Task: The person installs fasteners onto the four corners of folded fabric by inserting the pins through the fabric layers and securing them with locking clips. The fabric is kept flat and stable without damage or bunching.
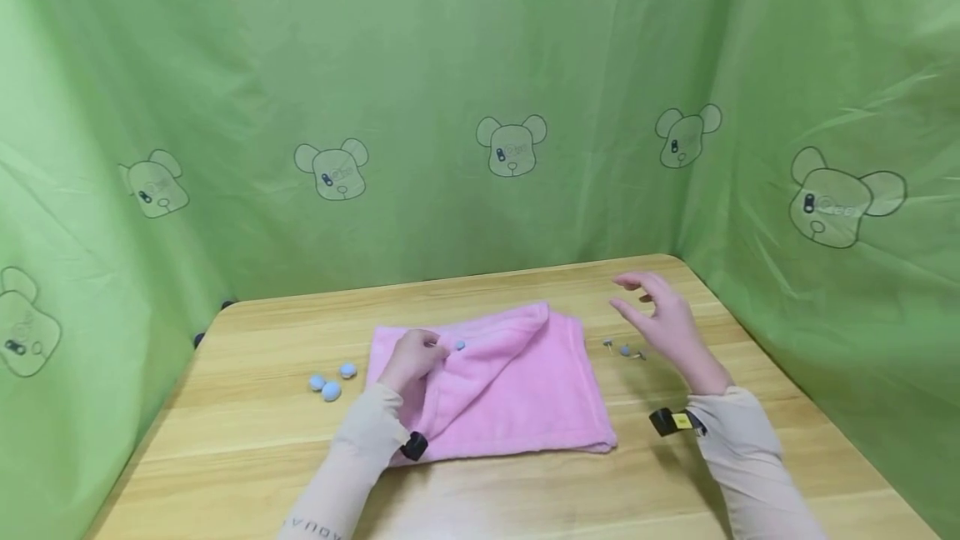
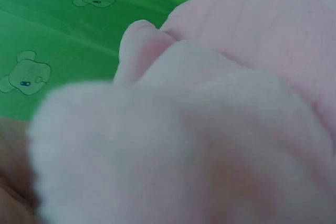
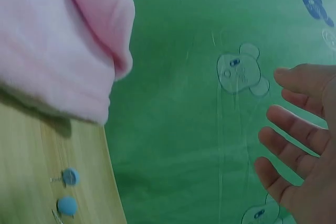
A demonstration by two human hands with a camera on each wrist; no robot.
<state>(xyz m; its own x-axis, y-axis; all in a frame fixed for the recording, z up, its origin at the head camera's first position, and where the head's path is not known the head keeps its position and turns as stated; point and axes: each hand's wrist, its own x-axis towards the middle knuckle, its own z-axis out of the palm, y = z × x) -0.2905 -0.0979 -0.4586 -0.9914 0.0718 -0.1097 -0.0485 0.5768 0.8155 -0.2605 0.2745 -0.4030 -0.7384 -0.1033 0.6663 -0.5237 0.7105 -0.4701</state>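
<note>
A folded pink plush cloth (image 1: 525, 411) lies on the table, one layer lifted and turned back. My left hand (image 1: 411, 358) holds that raised layer near its left side. A small blue round cap (image 1: 461, 345) shows on the cloth beside those fingertips. In the left wrist view, blurred cloth (image 2: 257, 19) fills most of the picture and hides the fingers. To the right of the cloth, my right hand (image 1: 666, 325) hovers with fingers spread and nothing held. Below it lie a few blue-headed pins (image 1: 625, 350), their metal shafts visible in the right wrist view.
Three pale blue round caps (image 1: 331, 391) sit on the wooden table (image 1: 247, 432), left of the cloth. Green curtains (image 1: 420, 223) printed with bear faces stand behind the table and along both sides.
</note>
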